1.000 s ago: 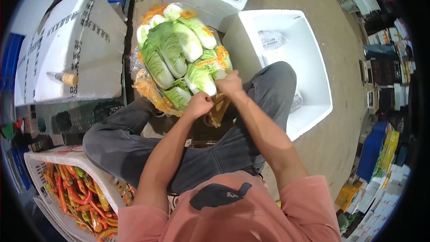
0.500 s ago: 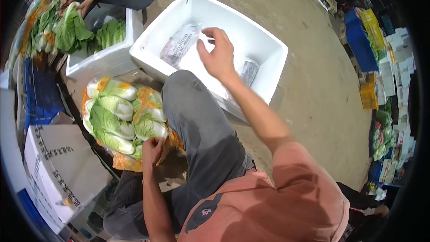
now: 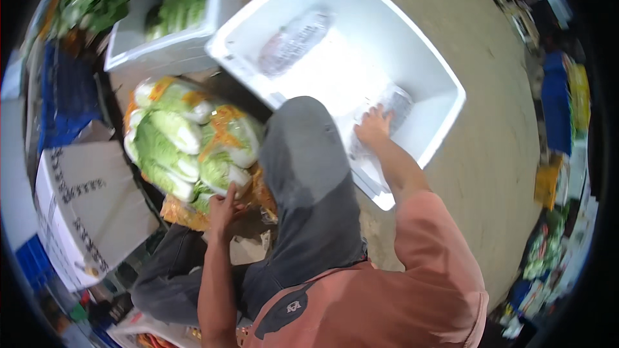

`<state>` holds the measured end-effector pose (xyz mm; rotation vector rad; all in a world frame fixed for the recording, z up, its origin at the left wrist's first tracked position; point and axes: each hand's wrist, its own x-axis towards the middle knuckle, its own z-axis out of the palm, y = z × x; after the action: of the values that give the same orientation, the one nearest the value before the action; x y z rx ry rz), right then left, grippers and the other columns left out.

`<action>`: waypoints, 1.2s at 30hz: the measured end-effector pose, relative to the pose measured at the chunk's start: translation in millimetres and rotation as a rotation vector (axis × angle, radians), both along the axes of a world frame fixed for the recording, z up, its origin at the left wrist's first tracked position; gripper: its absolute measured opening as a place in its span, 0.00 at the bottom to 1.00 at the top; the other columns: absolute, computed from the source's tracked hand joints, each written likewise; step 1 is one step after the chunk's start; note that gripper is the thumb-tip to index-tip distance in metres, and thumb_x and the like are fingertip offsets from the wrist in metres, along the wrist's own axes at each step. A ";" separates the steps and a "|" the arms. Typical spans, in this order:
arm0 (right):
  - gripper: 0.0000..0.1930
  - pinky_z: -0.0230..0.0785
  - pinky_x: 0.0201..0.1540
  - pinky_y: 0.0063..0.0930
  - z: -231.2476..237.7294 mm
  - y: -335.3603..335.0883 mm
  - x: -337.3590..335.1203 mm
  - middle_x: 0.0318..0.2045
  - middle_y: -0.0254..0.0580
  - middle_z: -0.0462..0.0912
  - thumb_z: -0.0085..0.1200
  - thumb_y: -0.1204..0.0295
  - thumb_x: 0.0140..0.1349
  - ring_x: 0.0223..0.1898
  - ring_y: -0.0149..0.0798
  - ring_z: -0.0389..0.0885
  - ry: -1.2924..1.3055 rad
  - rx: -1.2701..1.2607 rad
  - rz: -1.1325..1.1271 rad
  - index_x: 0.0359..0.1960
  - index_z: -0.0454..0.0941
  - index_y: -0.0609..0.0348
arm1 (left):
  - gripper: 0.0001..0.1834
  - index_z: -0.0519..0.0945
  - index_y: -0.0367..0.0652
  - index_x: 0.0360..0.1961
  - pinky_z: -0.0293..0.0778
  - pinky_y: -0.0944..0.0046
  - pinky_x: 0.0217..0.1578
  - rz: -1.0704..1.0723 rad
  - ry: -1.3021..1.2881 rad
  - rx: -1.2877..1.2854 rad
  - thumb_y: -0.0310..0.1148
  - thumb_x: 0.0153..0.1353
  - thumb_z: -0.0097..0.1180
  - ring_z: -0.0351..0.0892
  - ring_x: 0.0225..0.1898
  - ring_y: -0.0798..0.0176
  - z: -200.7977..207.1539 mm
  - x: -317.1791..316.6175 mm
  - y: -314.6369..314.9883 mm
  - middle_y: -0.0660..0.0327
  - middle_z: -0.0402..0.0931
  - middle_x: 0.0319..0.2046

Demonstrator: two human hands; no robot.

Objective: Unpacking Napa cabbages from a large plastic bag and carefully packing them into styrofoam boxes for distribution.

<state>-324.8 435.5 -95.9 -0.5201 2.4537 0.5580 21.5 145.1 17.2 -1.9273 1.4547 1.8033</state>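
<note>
My right hand (image 3: pixel 374 125) reaches down into a large white foam box (image 3: pixel 429 145). Its fingers are spread against a plastic-wrapped greyish packet (image 3: pixel 398 106) at the box's right end; whether it presses or only touches cannot be told. A second wrapped packet with dark print (image 3: pixel 296 42) lies along the box's left end. By the lower edge of a bag of napa cabbages (image 3: pixel 171 132), my left hand (image 3: pixel 224 211) has its fingers apart, close to or touching the lowest cabbage. Clear plastic with orange patches covers the cabbages.
A smaller white foam box (image 3: pixel 161 55) with leafy greens (image 3: pixel 180 9) stands at the upper left, beside a person's partly visible leg. On the left are a white carton (image 3: pixel 97 200) and a blue crate (image 3: pixel 68 93). Crates and produce line the far right beyond the floor (image 3: pixel 483 122).
My right hand has moved from above the box's middle down to the packet at its right end. My left hand's fingers have loosened beside the cabbages. The view has shifted.
</note>
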 end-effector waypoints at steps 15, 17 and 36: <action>0.10 0.71 0.44 0.21 304.7 -130.3 85.6 0.34 0.36 0.82 0.56 0.73 0.68 0.37 0.27 0.78 -0.095 -1.804 -0.223 0.46 0.80 0.68 | 0.27 0.72 0.35 0.55 0.85 0.51 0.41 0.707 0.574 0.216 0.27 0.56 0.71 0.83 0.45 0.54 -13.2 -41.5 15.2 0.55 0.79 0.48; 0.10 0.71 0.37 0.20 315.5 -166.0 136.9 0.32 0.34 0.82 0.61 0.75 0.64 0.33 0.23 0.77 -0.485 -1.581 -0.184 0.45 0.80 0.66 | 0.26 0.72 0.34 0.53 0.85 0.51 0.39 0.764 0.545 0.220 0.25 0.55 0.71 0.84 0.42 0.53 -13.8 -42.7 16.2 0.54 0.79 0.46; 0.20 0.78 0.23 0.32 119.2 -361.7 242.5 0.33 0.47 0.80 0.61 0.68 0.62 0.24 0.39 0.82 -0.959 -0.829 -0.247 0.48 0.70 0.71 | 0.41 0.66 0.26 0.54 0.67 0.46 0.59 0.421 -0.160 -0.557 0.39 0.43 0.70 0.71 0.56 0.34 -52.2 34.6 -86.0 0.34 0.73 0.51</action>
<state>-82.3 73.8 23.3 -0.5871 1.6534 -0.7156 56.1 59.2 -35.0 -2.7524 1.7268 1.4140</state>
